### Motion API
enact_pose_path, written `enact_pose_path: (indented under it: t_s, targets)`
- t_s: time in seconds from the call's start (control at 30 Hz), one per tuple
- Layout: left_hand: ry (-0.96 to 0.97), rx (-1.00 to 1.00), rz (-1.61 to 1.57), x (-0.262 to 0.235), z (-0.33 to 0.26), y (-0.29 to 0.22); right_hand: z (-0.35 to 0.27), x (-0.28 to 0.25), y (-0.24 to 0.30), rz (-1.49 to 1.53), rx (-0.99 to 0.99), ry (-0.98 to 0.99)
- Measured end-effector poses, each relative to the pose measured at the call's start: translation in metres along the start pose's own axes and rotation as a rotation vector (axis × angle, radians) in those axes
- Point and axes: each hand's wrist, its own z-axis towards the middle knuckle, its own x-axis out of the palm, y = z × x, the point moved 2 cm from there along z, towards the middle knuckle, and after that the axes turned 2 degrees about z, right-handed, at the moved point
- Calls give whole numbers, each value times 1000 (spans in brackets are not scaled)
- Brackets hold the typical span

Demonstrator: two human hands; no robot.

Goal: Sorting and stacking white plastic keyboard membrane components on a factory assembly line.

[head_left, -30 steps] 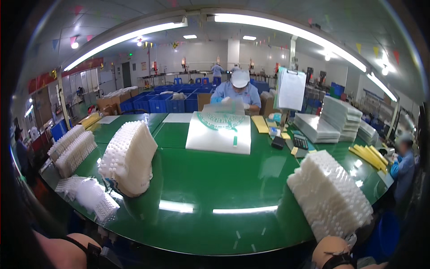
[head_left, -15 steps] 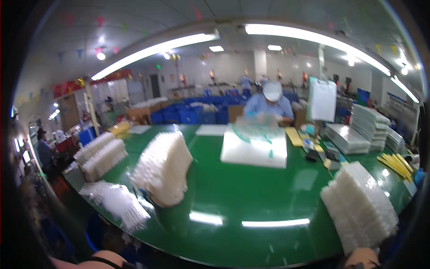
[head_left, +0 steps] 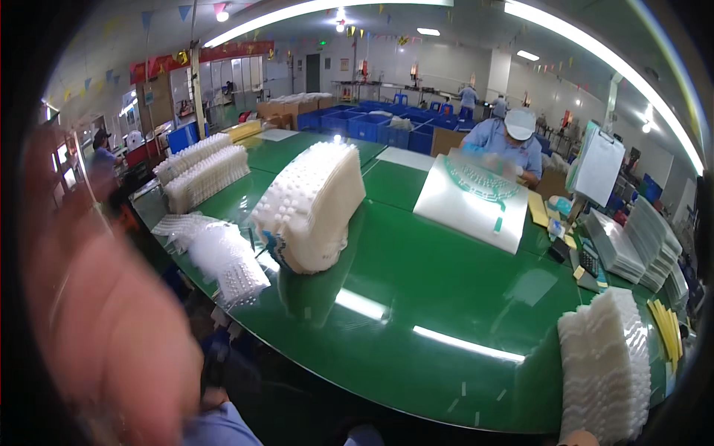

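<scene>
Looming blurred left hand (head_left: 104,327), finger spread unreadable, near clear tray stack (head_left: 223,256).

Blurred left hand (head_left: 104,327) raised close.

Blurred bare left hand (head_left: 111,312), light-blue sleeve (head_left: 223,427)
</scene>
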Motion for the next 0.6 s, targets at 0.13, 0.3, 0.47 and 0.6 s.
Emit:
enact_pose_path:
  t_s: [0.13, 0.3, 0.47, 0.6]
  targets:
    - [330, -510, -367, 167, -70, 90, -3, -6, -23, -92, 43, -36]
    - [766, -471, -152, 230, -173, 130, 11, -17, -54, -185, -14, -68]
    - [724, -470, -173, 228, -191, 130, 116, 16, -236, -93, 574, 207]
    - [596, -455, -154, 241, -184, 124, 196, 30, -369, -337, 634, 151]
